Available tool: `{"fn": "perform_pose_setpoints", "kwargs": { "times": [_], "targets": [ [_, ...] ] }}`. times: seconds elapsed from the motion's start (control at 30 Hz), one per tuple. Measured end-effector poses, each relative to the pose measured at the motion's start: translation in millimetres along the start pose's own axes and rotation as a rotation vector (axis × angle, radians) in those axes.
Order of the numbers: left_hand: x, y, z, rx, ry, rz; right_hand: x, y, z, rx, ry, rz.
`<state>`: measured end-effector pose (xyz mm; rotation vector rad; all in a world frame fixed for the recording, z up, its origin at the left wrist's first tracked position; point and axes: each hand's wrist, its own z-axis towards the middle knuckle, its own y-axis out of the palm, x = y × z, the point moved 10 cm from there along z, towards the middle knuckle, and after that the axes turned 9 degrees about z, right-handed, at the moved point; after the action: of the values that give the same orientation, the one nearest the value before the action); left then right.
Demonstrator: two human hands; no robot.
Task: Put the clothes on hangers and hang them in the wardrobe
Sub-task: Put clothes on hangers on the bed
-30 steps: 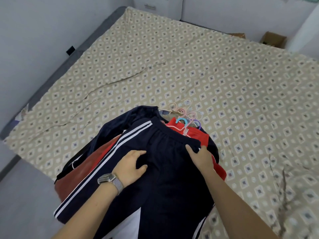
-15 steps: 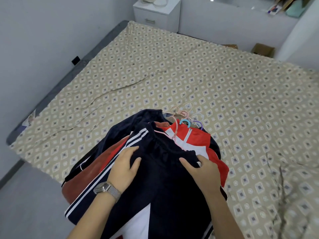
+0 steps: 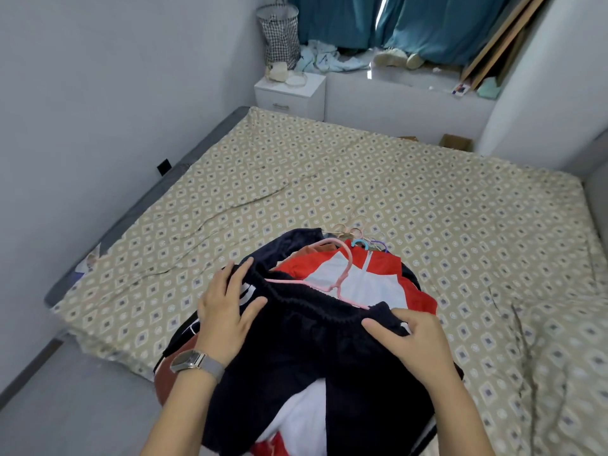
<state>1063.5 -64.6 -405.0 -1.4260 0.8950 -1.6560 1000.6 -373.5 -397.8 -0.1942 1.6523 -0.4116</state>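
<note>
A pile of clothes lies at the near edge of the bed (image 3: 329, 179). On top are navy trousers (image 3: 316, 350) with a gathered elastic waistband. A pink hanger (image 3: 344, 274) lies at that waistband, its hook pointing away from me and its arms partly under the cloth. Beneath it shows a red and white jacket (image 3: 368, 281). My left hand (image 3: 227, 311) presses flat with spread fingers on the waistband's left end. My right hand (image 3: 409, 337) pinches the right end between thumb and curled fingers. Several more hanger hooks (image 3: 358, 236) stick out beyond the pile.
A white nightstand (image 3: 289, 93) stands at the bed's far left corner, with a checked laundry bag (image 3: 279, 34) behind it. Teal curtains (image 3: 427, 24), a cluttered window ledge and leaning wooden boards fill the back. Grey floor runs along the left. No wardrobe is in view.
Both hands drew the navy trousers' waistband toward me, uncovering the pink hanger and the red and white jacket. My view tilted up to take in the far wall.
</note>
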Motion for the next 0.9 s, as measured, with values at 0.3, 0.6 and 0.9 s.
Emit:
{"fn": "perform_pose_setpoints", "kwargs": {
  "times": [0.3,0.6,0.9],
  "targets": [
    [-31.8,-69.8,-86.4,-0.052,0.111,-0.017,-48.8,21.3,-96.4,0.135,0.009,-0.090],
    [-35.7,-140.3,-148.9,0.045,0.126,0.025,-112.3,59.5,-153.4,0.273,-0.035,-0.174],
    [-105.3,-255.6,-192.5,0.397,-0.149,0.089,-172.8,113.7,-152.2,0.074,-0.199,-0.118]
  ]
}}
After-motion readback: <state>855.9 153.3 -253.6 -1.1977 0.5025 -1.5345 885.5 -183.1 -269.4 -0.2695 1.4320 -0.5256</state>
